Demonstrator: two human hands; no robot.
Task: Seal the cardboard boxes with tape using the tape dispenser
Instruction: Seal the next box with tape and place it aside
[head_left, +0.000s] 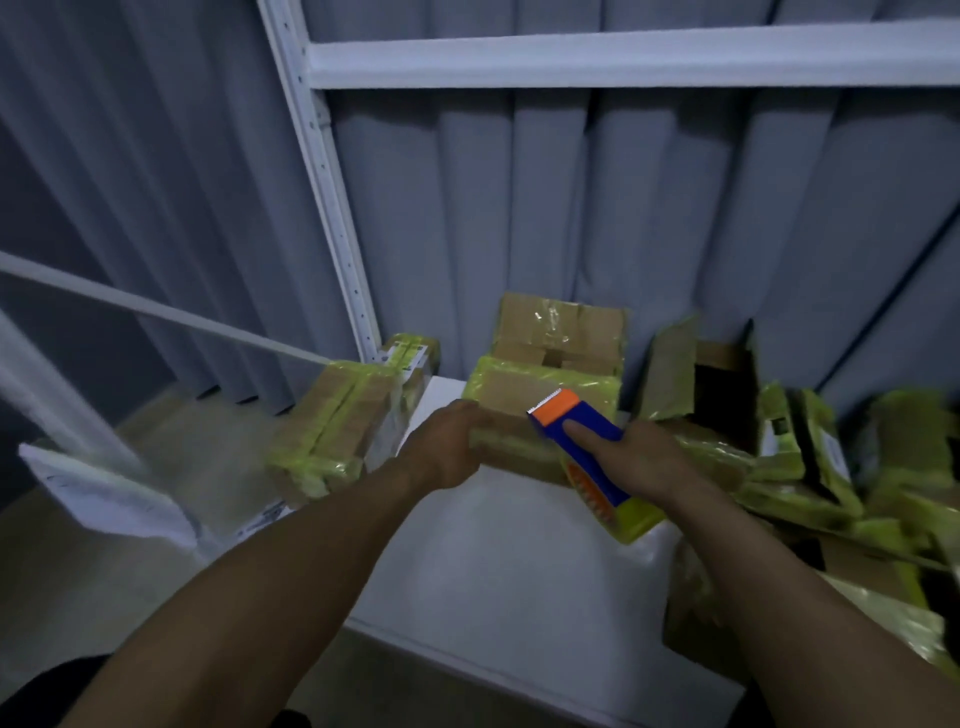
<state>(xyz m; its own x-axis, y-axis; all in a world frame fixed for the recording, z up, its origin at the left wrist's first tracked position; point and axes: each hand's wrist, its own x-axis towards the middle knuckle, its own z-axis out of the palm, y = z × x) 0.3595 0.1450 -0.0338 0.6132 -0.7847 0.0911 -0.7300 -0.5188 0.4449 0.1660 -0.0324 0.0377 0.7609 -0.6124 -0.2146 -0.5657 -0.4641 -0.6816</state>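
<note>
Now R hand (641, 460) grips dispenser (597, 422), L hand (444, 449) box (506, 395).

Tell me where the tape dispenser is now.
In the head view the tape dispenser is just right of centre, gripped by the right hand, over the cardboard box that the left hand holds.

Both bare forearms reach forward from the lower edge and come closer together toward the hands. The left forearm (311, 545) enters from the lower left; the left hand (447, 449) shows its back upward, and its fingers are curled over the near left edge of the cardboard box (511, 395). The right forearm (779, 597) enters from the lower right. The right hand (644, 462) grips the tape dispenser (592, 467), with the forefinger (587, 435) lying straight along its top.
</note>
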